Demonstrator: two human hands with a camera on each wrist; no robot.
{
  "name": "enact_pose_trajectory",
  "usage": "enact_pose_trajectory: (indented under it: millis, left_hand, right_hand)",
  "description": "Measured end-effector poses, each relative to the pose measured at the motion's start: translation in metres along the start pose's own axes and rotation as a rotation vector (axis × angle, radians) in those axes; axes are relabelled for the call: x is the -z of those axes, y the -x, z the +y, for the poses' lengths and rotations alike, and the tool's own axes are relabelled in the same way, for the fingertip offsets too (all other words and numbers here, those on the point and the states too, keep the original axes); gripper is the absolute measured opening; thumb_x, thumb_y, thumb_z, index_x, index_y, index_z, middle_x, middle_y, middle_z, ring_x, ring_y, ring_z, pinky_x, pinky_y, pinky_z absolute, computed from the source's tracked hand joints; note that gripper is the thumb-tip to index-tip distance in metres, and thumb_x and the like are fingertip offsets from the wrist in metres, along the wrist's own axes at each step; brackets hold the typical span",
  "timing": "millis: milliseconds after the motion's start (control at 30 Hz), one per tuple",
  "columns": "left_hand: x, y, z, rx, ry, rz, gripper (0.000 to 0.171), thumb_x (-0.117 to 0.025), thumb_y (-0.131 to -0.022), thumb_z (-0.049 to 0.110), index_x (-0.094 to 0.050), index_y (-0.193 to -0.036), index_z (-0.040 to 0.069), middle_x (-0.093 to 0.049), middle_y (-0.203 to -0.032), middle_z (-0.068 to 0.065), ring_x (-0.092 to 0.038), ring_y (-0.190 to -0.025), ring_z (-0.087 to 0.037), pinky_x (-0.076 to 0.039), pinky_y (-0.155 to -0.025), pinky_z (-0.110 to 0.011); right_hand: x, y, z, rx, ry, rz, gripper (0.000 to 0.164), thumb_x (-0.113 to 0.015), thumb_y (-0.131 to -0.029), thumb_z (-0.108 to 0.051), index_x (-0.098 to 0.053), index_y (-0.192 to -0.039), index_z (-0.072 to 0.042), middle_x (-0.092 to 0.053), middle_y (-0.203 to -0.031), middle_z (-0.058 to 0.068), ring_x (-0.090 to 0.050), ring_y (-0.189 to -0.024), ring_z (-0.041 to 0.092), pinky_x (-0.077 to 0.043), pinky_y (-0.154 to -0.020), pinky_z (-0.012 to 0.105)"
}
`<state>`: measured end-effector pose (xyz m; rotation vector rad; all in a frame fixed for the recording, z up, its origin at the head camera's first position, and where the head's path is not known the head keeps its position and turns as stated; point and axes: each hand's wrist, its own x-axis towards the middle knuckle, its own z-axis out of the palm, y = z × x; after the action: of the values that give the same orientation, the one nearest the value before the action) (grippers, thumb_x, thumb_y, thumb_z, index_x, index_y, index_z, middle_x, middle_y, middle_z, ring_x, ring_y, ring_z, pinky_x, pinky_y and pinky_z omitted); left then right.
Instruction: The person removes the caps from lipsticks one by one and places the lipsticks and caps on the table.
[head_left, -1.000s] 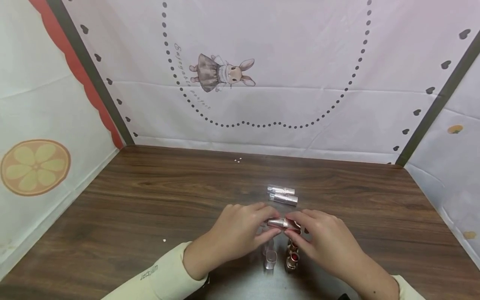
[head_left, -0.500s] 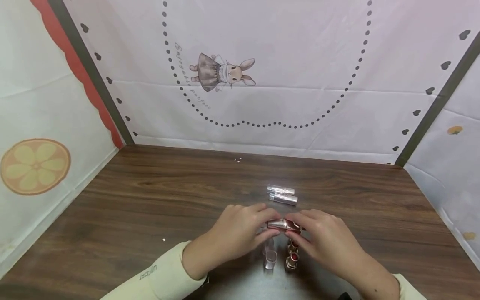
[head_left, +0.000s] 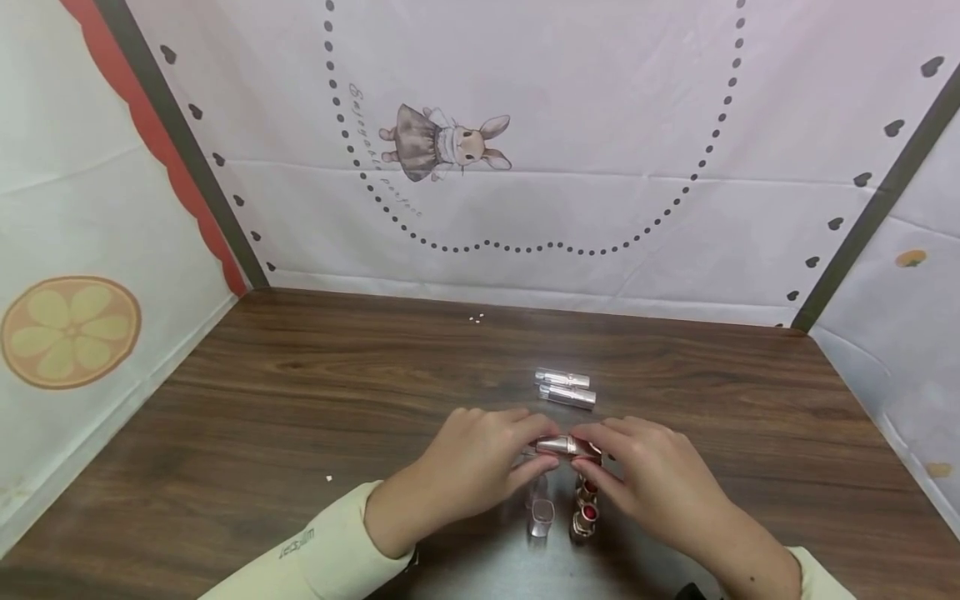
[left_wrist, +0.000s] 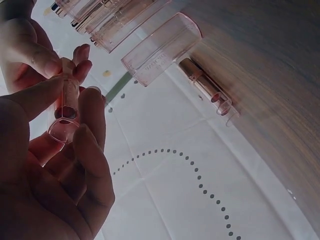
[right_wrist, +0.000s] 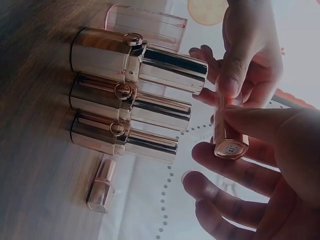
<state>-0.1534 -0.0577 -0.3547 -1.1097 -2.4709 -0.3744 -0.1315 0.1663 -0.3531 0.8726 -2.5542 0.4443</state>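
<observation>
A slim lipstick tube (head_left: pixel 555 446) was held between the two hands right of the middle of the tabletop (head_left: pixel 375 367), its long axis running left to right across the scene. The left hand (head_left: pixel 476 458) pinched its left end and the right hand (head_left: pixel 656 479) its right end, so that neither was the nearer; each thumb and forefinger stood apart by no more than the tube's thickness, and the tube's metallic middle showed in the narrow gap between the opposed fingertips. In the left wrist view the end towards the left hand was clear, with a dark red tip visible within, and in the right wrist view the end towards the right hand was a squared base bearing a round label (right_wrist: pixel 231 149). The right hand's remaining fingers were bent loosely, clear of the tube. How firmly the clear part was seated could not be told, as the fingers covered much of the joint. Three gold tubes (right_wrist: pixel 155 110) stood upright just beside the held piece, on its near side, with a clear cap (head_left: pixel 542 518) upright to their left; two silvery tubes (head_left: pixel 567 397) lay side by side on the far side, roughly parallel to it.
</observation>
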Motion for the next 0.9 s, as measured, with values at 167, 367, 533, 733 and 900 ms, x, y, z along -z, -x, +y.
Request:
enact_pose_trajectory:
  millis: [167, 367, 533, 733, 900]
  left_hand:
    - [-0.0003, -0.0004, 0.0000, -0.007, 0.020, -0.003, 0.024, -0.072, -0.091, 0.040, -0.071, -0.108, 0.024, -0.072, -0.088, 0.012, -0.054, -0.056, 0.000, -0.036, -0.045, -0.018]
    - [-0.0002, -0.0001, -0.0008, -0.026, 0.025, -0.021, 0.026, -0.069, -0.092, 0.041, -0.071, -0.112, 0.025, -0.070, -0.088, 0.012, -0.057, -0.058, -0.001, -0.038, -0.046, -0.018]
    - [-0.0011, -0.0002, -0.0015, -0.042, 0.018, -0.011, 0.026, -0.069, -0.092, 0.040, -0.071, -0.112, 0.024, -0.069, -0.086, 0.011, -0.054, -0.056, 0.000, -0.036, -0.045, -0.017]
    - [-0.0003, -0.0005, -0.0013, -0.033, 0.021, -0.016, 0.026, -0.069, -0.092, 0.040, -0.071, -0.112, 0.024, -0.070, -0.087, 0.011, -0.052, -0.055, 0.001, -0.033, -0.045, -0.016]
    - [0.0003, -0.0009, -0.0005, -0.016, 0.013, -0.016, 0.025, -0.069, -0.092, 0.042, -0.070, -0.110, 0.024, -0.073, -0.088, 0.012, -0.051, -0.055, 0.001, -0.032, -0.045, -0.016]
  right_hand:
    - [0.0010, 0.0001, 0.0002, -0.001, -0.015, -0.009, 0.023, -0.078, -0.086, -0.028, -0.075, -0.108, -0.024, -0.075, -0.095, -0.012, -0.065, -0.076, 0.001, -0.051, -0.061, 0.026]
    - [0.0023, 0.0001, 0.0013, 0.024, -0.027, -0.015, 0.025, -0.079, -0.085, -0.026, -0.075, -0.110, -0.023, -0.075, -0.096, -0.011, -0.066, -0.076, 0.002, -0.053, -0.063, 0.027]
    - [0.0027, 0.0000, 0.0026, 0.036, -0.033, -0.018, 0.028, -0.080, -0.085, -0.025, -0.075, -0.112, -0.022, -0.075, -0.096, -0.010, -0.066, -0.078, 0.002, -0.054, -0.065, 0.029]
    - [0.0040, -0.0005, 0.0028, 0.012, -0.058, -0.047, 0.026, -0.078, -0.087, -0.026, -0.074, -0.113, -0.022, -0.073, -0.094, -0.012, -0.058, -0.071, -0.004, -0.049, -0.061, 0.022]
    - [0.0059, -0.0010, 0.0017, -0.036, -0.089, -0.087, 0.023, -0.074, -0.090, -0.028, -0.074, -0.112, -0.022, -0.070, -0.089, -0.015, -0.045, -0.063, -0.008, -0.039, -0.055, 0.017]
